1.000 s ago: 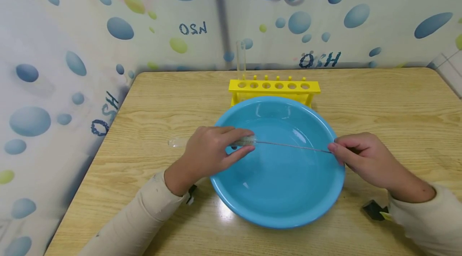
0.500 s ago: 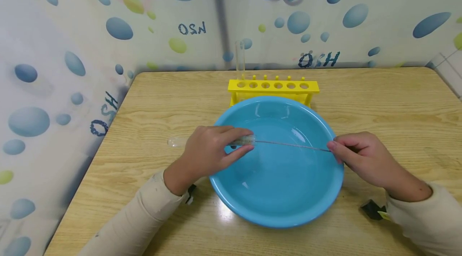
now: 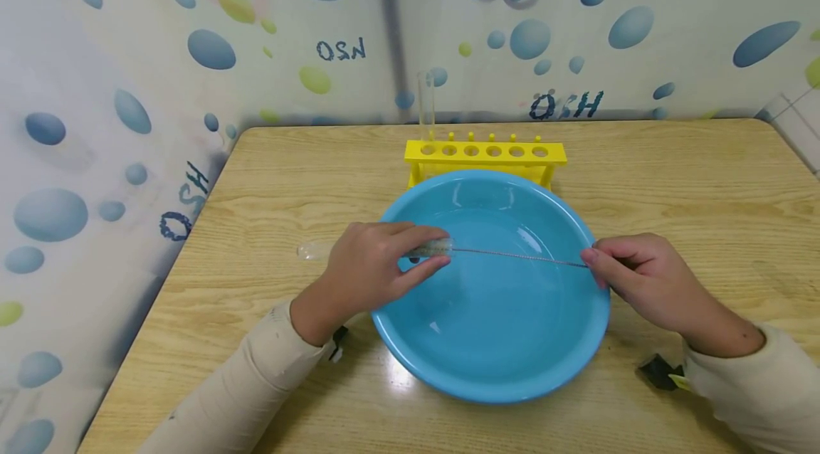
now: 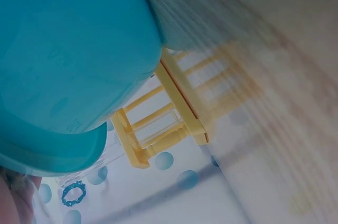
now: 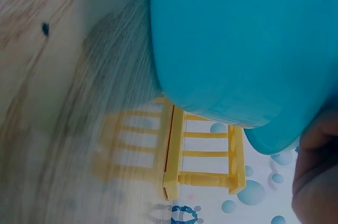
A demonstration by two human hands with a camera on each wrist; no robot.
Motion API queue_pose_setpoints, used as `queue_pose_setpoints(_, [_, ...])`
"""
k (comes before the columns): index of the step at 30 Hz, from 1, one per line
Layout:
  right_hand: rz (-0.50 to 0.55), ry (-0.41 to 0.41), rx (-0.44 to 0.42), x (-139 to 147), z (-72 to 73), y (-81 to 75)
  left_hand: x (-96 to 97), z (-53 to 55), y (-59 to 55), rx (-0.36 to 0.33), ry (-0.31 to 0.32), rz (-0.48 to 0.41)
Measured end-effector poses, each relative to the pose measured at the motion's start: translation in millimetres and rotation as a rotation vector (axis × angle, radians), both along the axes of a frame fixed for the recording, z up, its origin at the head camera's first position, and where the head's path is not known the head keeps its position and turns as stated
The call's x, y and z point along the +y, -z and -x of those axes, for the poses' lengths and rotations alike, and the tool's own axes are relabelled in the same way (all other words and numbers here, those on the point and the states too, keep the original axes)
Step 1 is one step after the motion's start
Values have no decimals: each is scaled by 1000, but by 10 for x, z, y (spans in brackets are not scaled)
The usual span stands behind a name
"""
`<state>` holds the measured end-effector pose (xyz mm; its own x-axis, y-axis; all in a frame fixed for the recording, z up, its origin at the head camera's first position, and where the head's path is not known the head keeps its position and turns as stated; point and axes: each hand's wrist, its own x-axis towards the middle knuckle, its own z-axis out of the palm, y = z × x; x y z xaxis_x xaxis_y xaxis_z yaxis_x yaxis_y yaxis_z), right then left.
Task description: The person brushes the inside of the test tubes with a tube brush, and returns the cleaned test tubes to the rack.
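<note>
Over the left side of a blue basin (image 3: 500, 326), my left hand (image 3: 371, 265) grips a clear glass test tube (image 3: 312, 250). The tube lies nearly level, its closed end poking out left of the hand and its mouth pointing right. Inside the mouth end sits the bristle head of a test tube brush (image 3: 512, 255). The brush's thin twisted-wire handle runs right across the basin. At the basin's right rim my right hand (image 3: 647, 283) pinches the wire's end between thumb and forefinger. The palm hides the tube's middle.
Behind the basin stands a yellow test tube rack (image 3: 485, 153), with another clear test tube (image 3: 426, 109) upright in its leftmost hole. All of it rests on a wooden table (image 3: 288, 183) against a bubble-patterned wall. In the right wrist view the basin's side (image 5: 227, 34) fills the upper right.
</note>
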<state>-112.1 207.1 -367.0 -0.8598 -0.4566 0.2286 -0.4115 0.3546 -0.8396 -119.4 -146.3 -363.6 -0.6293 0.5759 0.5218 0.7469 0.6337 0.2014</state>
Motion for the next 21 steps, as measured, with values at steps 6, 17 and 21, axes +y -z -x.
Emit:
queue_pose_setpoints(6, [7,8,-10,0,-2,1,1,-2,-4,-6,-3,9])
queue_pose_setpoints(17, [55,36,-8,-9,-13,45,-2,6,2,-2,-2,6])
queue_pose_setpoints(21, [79,63,4,-23,-22,67,-1,6,3,-5,-4,4])
